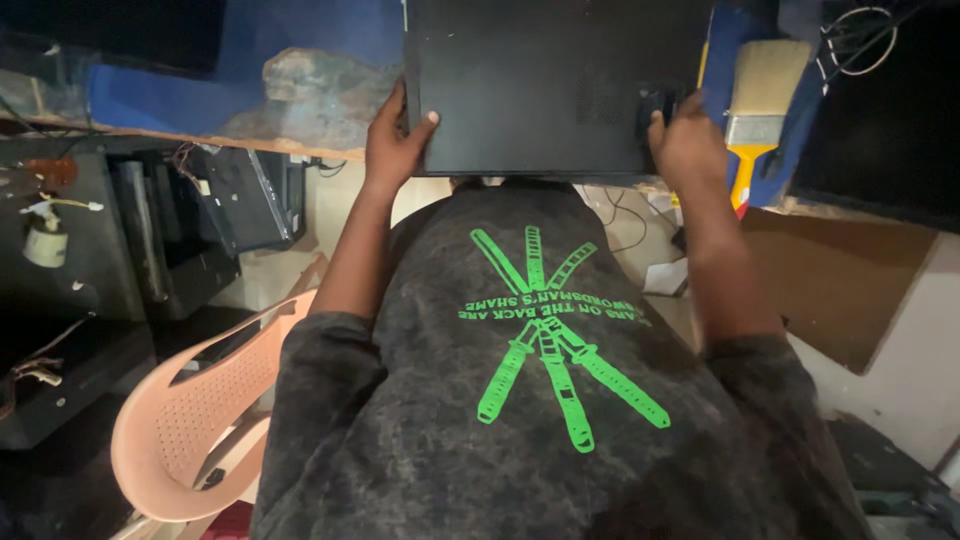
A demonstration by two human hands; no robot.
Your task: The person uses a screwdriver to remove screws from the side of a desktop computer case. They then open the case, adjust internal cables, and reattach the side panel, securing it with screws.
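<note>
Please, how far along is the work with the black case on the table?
Done: the black case already lies flat on the blue-covered table. In hand: the left hand and the right hand grip its near corners. Left: the case looks closed, and the paintbrush beside it lies untouched.

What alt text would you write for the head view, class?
Both hands grip the near edge of a flat black metal computer case on a blue-covered bench: left hand, right hand. A yellow-handled paintbrush lies right; a peach plastic chair stands lower left.
</note>
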